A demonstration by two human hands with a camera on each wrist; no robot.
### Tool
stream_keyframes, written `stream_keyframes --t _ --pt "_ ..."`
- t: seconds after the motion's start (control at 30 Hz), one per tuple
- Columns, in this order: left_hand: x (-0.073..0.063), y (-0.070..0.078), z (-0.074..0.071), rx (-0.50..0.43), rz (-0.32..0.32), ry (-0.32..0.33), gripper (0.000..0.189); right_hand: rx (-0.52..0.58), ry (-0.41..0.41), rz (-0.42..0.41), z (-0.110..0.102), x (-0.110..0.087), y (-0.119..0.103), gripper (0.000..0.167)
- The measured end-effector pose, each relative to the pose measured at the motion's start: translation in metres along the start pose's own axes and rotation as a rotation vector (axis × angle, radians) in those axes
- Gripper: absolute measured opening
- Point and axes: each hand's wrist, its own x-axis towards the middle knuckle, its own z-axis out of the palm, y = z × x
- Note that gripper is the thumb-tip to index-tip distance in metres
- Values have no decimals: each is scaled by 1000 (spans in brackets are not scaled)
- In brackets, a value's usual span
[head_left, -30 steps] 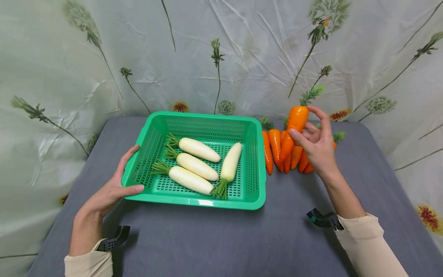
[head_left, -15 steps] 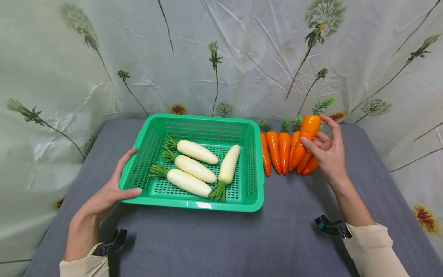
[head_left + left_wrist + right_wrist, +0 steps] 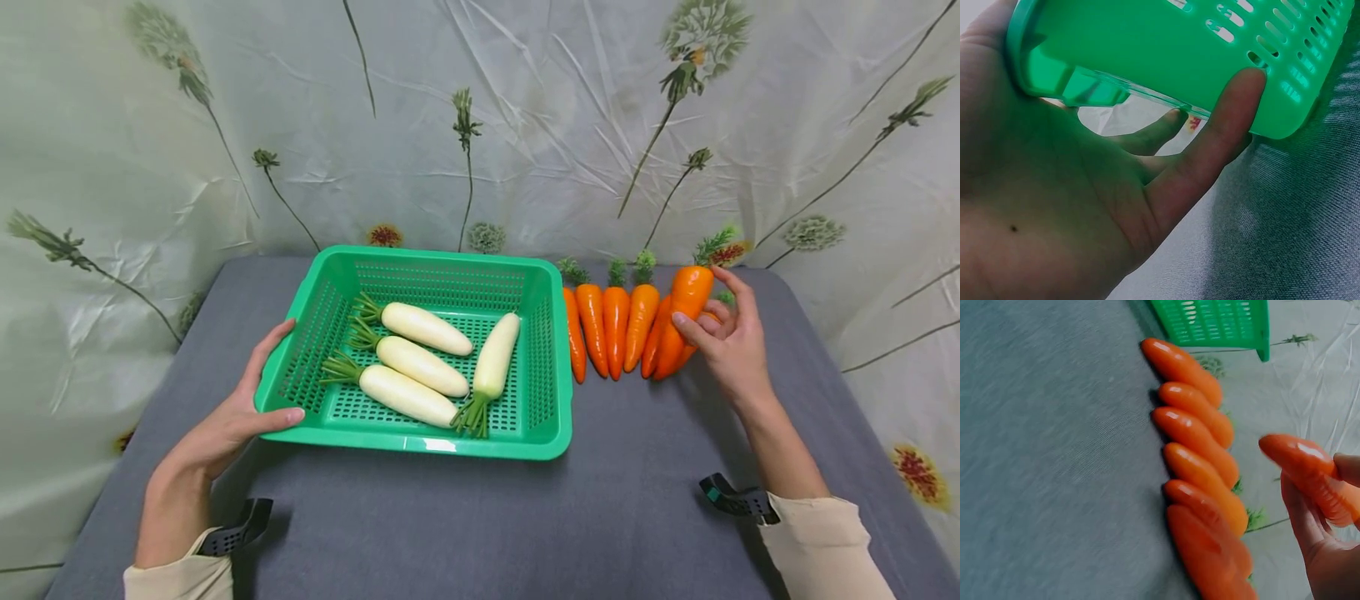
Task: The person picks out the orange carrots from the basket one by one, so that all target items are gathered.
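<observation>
My right hand (image 3: 731,346) pinches an orange carrot (image 3: 686,304) between thumb and fingers, its leafy top pointing up and away. In the right wrist view this carrot (image 3: 1304,462) is raised beside a row of other carrots (image 3: 617,329). At the left, my left hand (image 3: 217,425) grips the near-left corner of a green perforated plastic basket (image 3: 480,448), thumb over the rim and fingers along the outer wall. Inside it, three white radishes (image 3: 408,396) lie side by side with stems to the left. Another radish (image 3: 497,358) lies crosswise at their right, stems toward me.
A grey cloth (image 3: 480,525) covers the table. The carrot row starts right at the basket's right wall, green tops toward the back. Behind the table hangs a pale curtain (image 3: 420,167) with a dandelion print. Both wrists wear black straps (image 3: 236,529).
My right hand has carried the carrot rightward along the row and lowered it toward the row's right end. The left hand keeps its grip on the basket; the radishes are unmoved.
</observation>
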Motion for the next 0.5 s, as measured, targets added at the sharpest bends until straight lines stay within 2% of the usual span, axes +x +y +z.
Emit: stream_keyframes --t 0.3,0.5 --pt "1 1 1 2 -1 6 109 76 72 119 -20 -6 1 71" --pt "1 0 0 8 -7 14 109 97 164 158 -32 -10 4 70"
